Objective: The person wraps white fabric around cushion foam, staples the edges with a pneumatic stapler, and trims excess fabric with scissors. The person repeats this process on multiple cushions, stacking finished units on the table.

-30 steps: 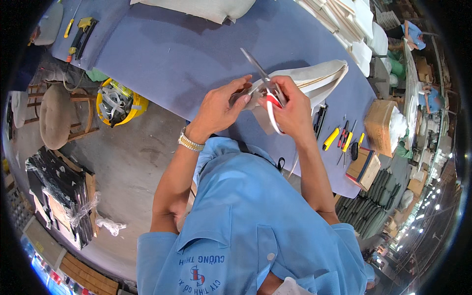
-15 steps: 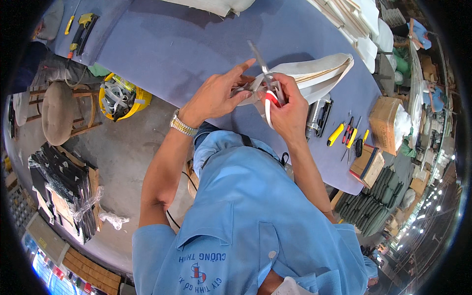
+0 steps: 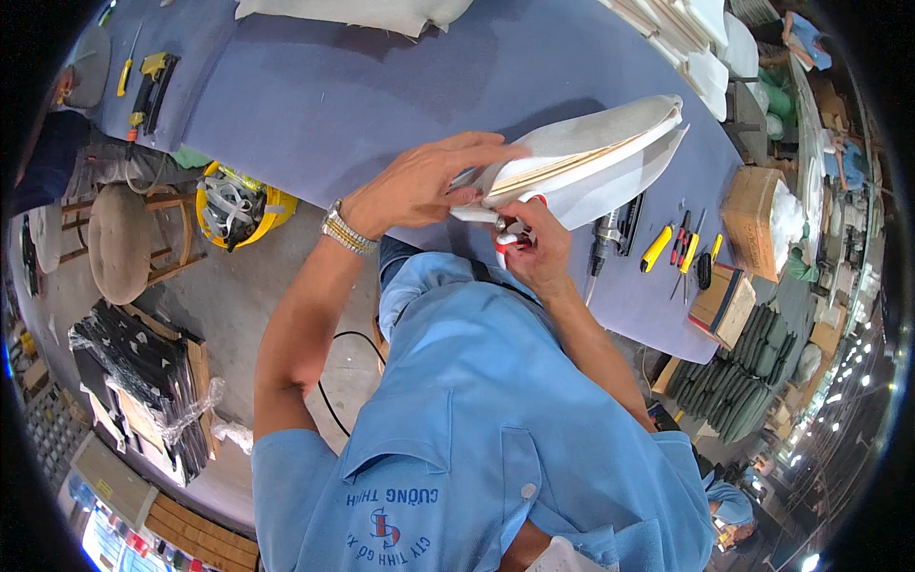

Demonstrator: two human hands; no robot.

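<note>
A curved, layered wooden panel (image 3: 553, 173) lies partly wrapped in white cloth (image 3: 620, 129), with its pale wood edge showing along the middle. My left hand (image 3: 434, 181) is closed at the near left end of this piece, thumb below and fingers above the cloth; its fingertips are slightly blurred. Close by, my right hand (image 3: 538, 243) wraps round scissors (image 3: 505, 246) with red and white handles, just under the cloth's lower edge. Their blades are mostly hidden between the hands and the cloth.
A nail gun (image 3: 610, 234) lies right of the piece, then a yellow cutter (image 3: 657, 249) and screwdrivers (image 3: 681, 250). A cardboard box (image 3: 751, 217) stands at the table's right edge. Another nail gun (image 3: 152, 92) lies far left. Below hangs a yellow bucket (image 3: 278, 212) of scraps.
The scissors have swung down from pointing up and away, and my right hand has moved lower and left. My left hand has shifted right onto the end of the cloth-wrapped panel.
</note>
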